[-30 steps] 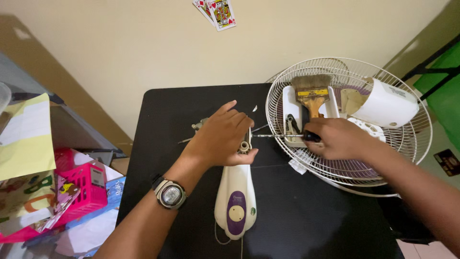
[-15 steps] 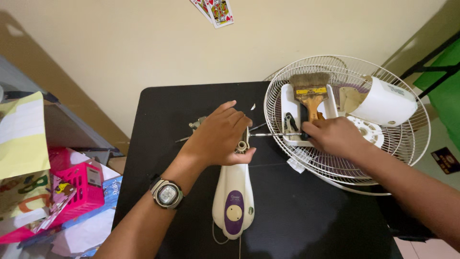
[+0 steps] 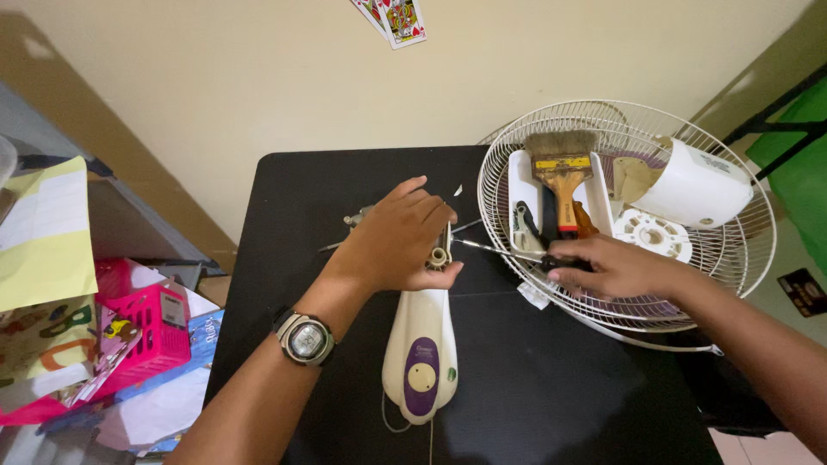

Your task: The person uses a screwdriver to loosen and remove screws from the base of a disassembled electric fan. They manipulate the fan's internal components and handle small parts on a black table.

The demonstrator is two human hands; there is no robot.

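Hands first: the left hand [image 3: 398,238] is clamped over the far end of a cream fan body [image 3: 421,349] with a purple control panel, which lies along the middle of the black table [image 3: 551,396]; a small cream collar shows between thumb and fingers. The right hand [image 3: 616,267] is closed on the dark handle of a screwdriver [image 3: 500,251], whose thin shaft points left toward the fan body's far end. Against half a second ago, the right hand sits slightly nearer and lower at the rim of the wire fan guard [image 3: 741,258]; the left hand's grip on the fan body is unchanged.

Guard lies on the table's right side and holds a white tray [image 3: 521,172], a wooden-handled paintbrush [image 3: 562,168], a white motor cover [image 3: 702,183] and a round white disc [image 3: 652,232]. A wristwatch [image 3: 304,337] is on the left wrist.

Beyond the table: beige wall with playing cards [image 3: 392,17] at top; to the left, a pink basket [image 3: 151,331] among coloured papers.
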